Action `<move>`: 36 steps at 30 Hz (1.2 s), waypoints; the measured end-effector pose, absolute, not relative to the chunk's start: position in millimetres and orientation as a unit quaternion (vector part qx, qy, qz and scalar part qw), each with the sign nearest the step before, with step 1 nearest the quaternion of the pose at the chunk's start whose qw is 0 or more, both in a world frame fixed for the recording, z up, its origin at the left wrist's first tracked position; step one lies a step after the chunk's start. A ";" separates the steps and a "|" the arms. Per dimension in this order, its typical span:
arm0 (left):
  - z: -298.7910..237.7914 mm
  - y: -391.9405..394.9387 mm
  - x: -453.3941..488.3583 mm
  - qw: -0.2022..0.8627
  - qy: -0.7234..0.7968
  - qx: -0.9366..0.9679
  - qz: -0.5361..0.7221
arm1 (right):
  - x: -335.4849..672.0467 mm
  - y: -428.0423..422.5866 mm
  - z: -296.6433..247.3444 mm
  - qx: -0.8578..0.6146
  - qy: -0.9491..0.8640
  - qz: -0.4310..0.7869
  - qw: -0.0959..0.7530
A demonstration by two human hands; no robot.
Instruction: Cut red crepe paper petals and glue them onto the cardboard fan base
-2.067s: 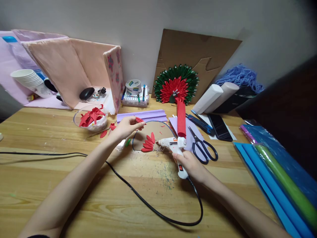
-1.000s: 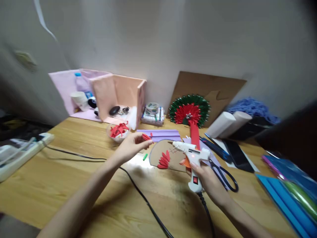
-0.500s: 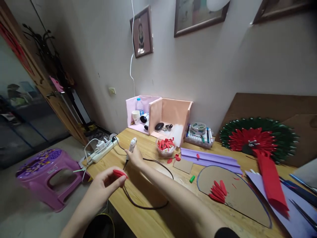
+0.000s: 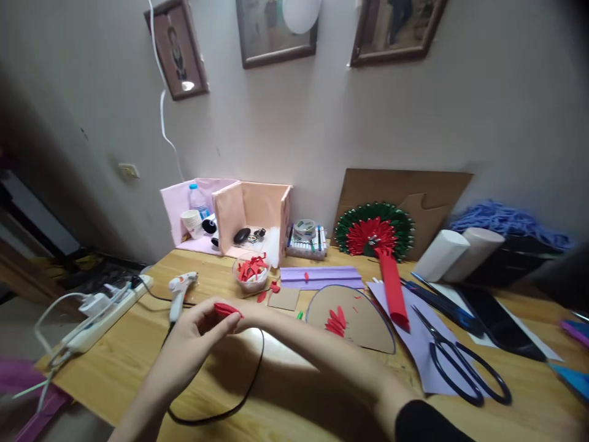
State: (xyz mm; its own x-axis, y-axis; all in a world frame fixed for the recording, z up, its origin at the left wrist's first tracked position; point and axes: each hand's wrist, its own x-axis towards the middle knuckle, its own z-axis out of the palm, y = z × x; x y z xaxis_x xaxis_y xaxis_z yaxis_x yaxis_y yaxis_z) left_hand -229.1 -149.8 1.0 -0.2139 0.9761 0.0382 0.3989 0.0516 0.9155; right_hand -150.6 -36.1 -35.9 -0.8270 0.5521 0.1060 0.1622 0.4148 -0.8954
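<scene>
Between the thumb and fingers of my left hand (image 4: 196,331) is a red paper petal (image 4: 226,309). My right hand (image 4: 247,314) is right beside it, and its fingers are hidden behind the left thumb, so their grip does not show. Left of both hands a white glue gun (image 4: 180,290) stands on the wooden table, touched by neither hand. Its dark cord loops under my wrists. To the right lies a half-round cardboard piece (image 4: 368,322) with several red petals (image 4: 336,321) on it.
A tub of red scraps (image 4: 251,273) stands before the peach box (image 4: 262,209). A power strip (image 4: 105,313) runs along the table's left edge. Black-handled scissors (image 4: 453,353) lie on purple paper at right. Behind, a green and red fan-shaped craft (image 4: 375,230) leans on cardboard (image 4: 442,190).
My right hand has let go of the glue gun, which now stands on the table, and has come to my left hand at the petal. The view has swung right.
</scene>
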 end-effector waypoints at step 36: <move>-15.8 -0.8 -67.8 0.392 0.473 0.764 0.199 | 136.2 9.7 -18.1 -0.410 -0.740 0.446 0.292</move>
